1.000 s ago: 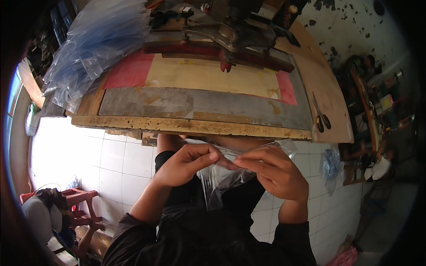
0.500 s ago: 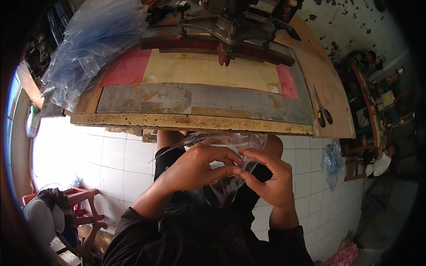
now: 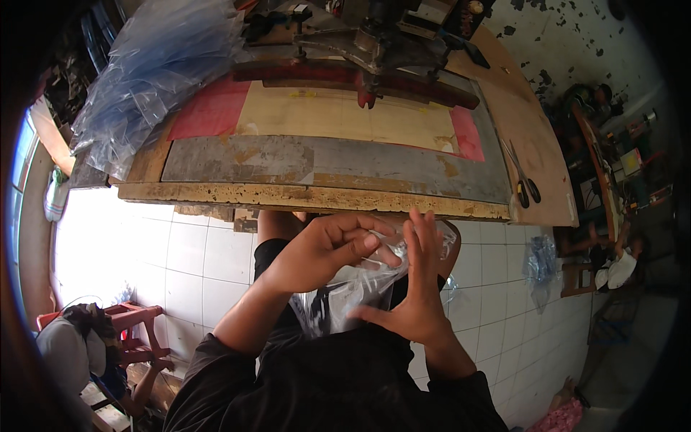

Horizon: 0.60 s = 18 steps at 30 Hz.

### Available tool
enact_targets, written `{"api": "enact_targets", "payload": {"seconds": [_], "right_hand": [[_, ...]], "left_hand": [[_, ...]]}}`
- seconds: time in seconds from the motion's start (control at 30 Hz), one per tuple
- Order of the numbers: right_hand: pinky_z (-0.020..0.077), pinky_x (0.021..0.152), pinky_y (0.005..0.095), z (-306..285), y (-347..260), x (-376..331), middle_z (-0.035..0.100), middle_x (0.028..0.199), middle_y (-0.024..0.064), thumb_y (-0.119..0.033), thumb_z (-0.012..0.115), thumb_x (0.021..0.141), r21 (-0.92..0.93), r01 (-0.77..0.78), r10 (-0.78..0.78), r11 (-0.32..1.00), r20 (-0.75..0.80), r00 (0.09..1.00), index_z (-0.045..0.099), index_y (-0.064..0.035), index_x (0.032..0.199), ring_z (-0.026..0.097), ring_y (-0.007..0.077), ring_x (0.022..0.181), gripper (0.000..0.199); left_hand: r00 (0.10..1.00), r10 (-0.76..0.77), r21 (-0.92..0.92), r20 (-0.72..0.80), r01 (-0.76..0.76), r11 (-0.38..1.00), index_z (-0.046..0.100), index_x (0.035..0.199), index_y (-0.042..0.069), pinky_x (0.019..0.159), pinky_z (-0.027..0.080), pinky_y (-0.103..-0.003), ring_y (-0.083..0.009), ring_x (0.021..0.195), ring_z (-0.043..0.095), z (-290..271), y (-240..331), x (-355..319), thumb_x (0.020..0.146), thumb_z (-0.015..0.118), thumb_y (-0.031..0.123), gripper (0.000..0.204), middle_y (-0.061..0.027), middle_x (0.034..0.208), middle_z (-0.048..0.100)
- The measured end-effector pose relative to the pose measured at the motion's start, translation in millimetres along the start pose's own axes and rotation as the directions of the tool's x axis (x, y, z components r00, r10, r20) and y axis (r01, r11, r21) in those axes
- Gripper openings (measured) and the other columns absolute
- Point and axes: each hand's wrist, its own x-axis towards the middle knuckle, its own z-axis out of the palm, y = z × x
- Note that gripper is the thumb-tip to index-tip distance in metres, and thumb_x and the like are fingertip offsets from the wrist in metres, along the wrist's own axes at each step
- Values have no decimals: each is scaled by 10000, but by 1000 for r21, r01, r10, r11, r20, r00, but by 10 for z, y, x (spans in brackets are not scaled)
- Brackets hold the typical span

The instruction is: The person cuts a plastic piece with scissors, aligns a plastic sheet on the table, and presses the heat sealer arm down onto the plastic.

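Over my lap, a thin clear plastic film (image 3: 345, 299) hangs crumpled in glossy folds, reaching up under the front edge of the worktable. My left hand (image 3: 320, 248) is closed on the film, its fingers curled and its thumb laid along them. Just to the right, my right hand (image 3: 417, 291) is open against the film's right side, fingers stretched upward and the thumb spread wide to the left. Whether the film is a bag or a single sheet, I cannot tell.
On the worktable (image 3: 288, 192) sits a press with a red bar (image 3: 309, 74) above yellow and pink sheets. Clear plastic pieces (image 3: 151, 72) are heaped at the left, scissors (image 3: 523, 180) lie right. A red stool (image 3: 137, 324) stands lower left; other people sit at both sides.
My right hand has opened from a pinch near the left fingertips and spread its fingers and thumb. The left hand keeps the film, whose folds have shifted and now spread lower over my lap.
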Motion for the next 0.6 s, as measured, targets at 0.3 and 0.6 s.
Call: {"api": "enact_targets", "payload": {"seconds": [0.3,0.6], "right_hand": [[123,1251,657,180,-15,52,198,1721,285,-362,840,871,-183,-14,-55,983,-367,929,264,12,1632,129,486,1611,1025],[356,1211,601,161,63,-43,627,1439,249,60,487,946,-140,44,-101,989,-436,894,517,105,1447,561,424,1411,504]], "left_hand": [[990,38,-85,-136,-50,995,671,1236,-33,1171,431,-401,-226,1321,631,105,-209,18,1115,568,199,281,-161,1143,779],[949,240,593,-206,-74,802,724,1221,-6,1121,460,-387,-197,1138,720,87,-63,-63,1077,615,138,231,-64,1024,823]]}}
